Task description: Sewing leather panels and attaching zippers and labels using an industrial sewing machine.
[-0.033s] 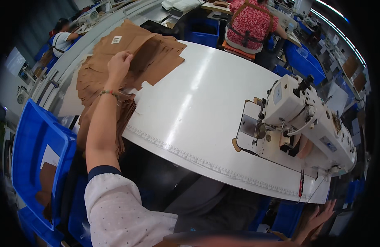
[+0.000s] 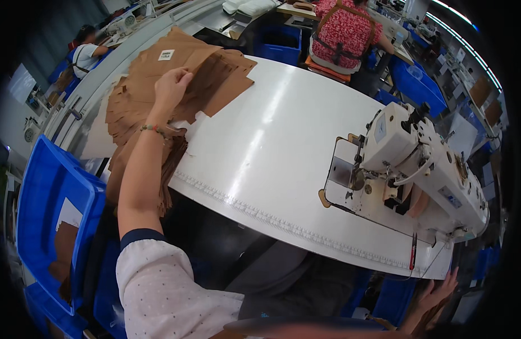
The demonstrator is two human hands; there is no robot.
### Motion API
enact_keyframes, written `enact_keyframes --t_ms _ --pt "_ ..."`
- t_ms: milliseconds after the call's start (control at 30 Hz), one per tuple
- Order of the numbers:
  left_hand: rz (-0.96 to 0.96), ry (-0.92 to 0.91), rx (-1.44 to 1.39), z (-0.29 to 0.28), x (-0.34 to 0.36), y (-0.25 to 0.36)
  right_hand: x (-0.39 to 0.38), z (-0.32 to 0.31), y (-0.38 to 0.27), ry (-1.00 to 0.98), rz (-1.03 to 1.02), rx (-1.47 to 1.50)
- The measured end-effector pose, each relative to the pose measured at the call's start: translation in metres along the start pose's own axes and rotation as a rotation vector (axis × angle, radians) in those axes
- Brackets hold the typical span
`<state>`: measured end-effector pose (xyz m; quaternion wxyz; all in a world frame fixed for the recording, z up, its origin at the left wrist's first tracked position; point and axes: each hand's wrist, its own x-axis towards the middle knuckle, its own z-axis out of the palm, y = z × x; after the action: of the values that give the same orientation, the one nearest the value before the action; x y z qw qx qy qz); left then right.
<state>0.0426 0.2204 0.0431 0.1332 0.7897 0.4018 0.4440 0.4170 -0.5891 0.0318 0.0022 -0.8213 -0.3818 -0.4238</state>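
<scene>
My left hand (image 2: 173,87) reaches out over a fanned pile of brown fabric pieces (image 2: 139,107) at the left end of the white table (image 2: 249,152). Its fingers are closed on the edge of the top fabric piece (image 2: 187,48), which bears a small white label (image 2: 166,55). The edge of that piece curls up a little beside the fingers. More fabric hangs over the table's front edge under my left forearm. At the lower right, my right hand (image 2: 438,294) is beside the table corner, fingers stretched out, with brown material just below it.
A white sewing machine (image 2: 407,152) stands at the table's right, with a red-handled tool (image 2: 413,251) near the corner. Blue bins (image 2: 31,226) stand at the left, one holding brown pieces. Beyond the table sits a person in a red patterned top (image 2: 348,34).
My left hand has shifted slightly right and up, and the labelled fabric piece has slid right with it. My right hand has moved slightly; its fingers are closer together.
</scene>
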Motion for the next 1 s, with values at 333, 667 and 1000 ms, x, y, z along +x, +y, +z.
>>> enact_keyframes --t_ms 333,667,1000 --pt "0.172 -0.987 -0.42 0.037 -0.207 0.196 0.13 -0.002 -0.3 -0.318 -0.477 1.014" --pt "-0.331 -0.174 0.008 -0.094 -0.167 0.034 0.129 0.035 -0.329 -0.248 -0.45 1.065" --pt "-0.604 -0.293 -0.349 -0.137 -0.142 -0.024 0.137 0.028 -0.34 -0.252 -0.377 1.081"
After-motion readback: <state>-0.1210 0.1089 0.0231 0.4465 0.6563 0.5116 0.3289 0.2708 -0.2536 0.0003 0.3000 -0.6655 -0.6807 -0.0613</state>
